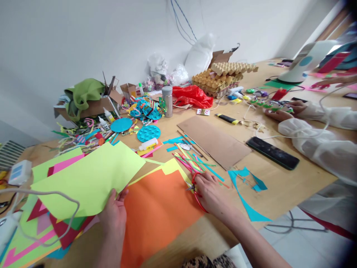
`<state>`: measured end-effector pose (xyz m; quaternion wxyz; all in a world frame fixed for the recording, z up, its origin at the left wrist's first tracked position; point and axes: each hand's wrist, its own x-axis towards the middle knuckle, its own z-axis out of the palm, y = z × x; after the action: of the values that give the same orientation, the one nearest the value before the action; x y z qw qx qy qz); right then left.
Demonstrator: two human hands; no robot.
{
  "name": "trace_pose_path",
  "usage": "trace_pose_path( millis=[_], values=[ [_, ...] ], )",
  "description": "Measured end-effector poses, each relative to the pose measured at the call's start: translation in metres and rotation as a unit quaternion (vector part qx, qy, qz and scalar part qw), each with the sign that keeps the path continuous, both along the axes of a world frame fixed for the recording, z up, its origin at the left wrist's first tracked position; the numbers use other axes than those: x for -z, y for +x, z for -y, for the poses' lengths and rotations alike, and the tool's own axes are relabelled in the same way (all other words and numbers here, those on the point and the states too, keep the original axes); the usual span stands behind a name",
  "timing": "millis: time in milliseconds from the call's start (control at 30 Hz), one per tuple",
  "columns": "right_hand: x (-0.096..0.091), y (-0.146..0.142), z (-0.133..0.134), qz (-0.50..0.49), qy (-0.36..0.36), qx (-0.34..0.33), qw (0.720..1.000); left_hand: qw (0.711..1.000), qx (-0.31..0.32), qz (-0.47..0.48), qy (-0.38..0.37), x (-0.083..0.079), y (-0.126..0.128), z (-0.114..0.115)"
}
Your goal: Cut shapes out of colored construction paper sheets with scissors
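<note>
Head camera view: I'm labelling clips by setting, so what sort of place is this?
Probably a craft workroom: the right hand holds red-handled scissors, the left hand holds a lime-green paper sheet, and stacked egg trays stand farther back on the table.

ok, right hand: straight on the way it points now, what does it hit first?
Likely the thin coloured paper strips, just beyond the right hand and its red-handled scissors; exact gap unclear.
</note>
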<state>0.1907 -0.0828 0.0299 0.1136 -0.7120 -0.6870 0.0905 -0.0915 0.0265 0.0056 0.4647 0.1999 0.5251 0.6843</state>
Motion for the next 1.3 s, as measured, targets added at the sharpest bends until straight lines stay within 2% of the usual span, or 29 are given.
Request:
trace_pose_path(
  millis=[133, 233, 400, 500, 633, 867, 1300],
  values=[
    [0.006, 0.000, 0.001, -0.019, 0.039, -0.004, 0.999, 1.000, -0.007, 0.002, -0.004, 0.000, 0.000, 0.000],
    [0.012, 0.000, 0.003, -0.050, 0.110, -0.004, 0.993, 1.000, -0.007, 0.007, 0.001, -0.003, -0.001, 0.001],
    [0.031, 0.001, 0.012, -0.122, 0.256, 0.016, 0.959, 0.999, -0.046, 0.027, -0.008, -0.009, -0.004, 0.000],
    [0.040, -0.001, 0.015, -0.153, 0.303, 0.005, 0.941, 0.998, -0.057, 0.038, -0.001, -0.008, -0.008, -0.001],
    [0.042, -0.003, 0.015, -0.166, 0.345, 0.006, 0.924, 0.998, -0.055, 0.041, 0.010, -0.005, -0.014, -0.003],
    [0.044, -0.001, 0.011, -0.196, 0.378, 0.066, 0.902, 0.995, -0.080, 0.064, -0.004, -0.008, -0.021, -0.007],
    [0.048, 0.000, 0.013, -0.218, 0.368, 0.104, 0.898, 0.991, -0.086, 0.098, -0.036, -0.008, -0.031, -0.013]
  ],
)
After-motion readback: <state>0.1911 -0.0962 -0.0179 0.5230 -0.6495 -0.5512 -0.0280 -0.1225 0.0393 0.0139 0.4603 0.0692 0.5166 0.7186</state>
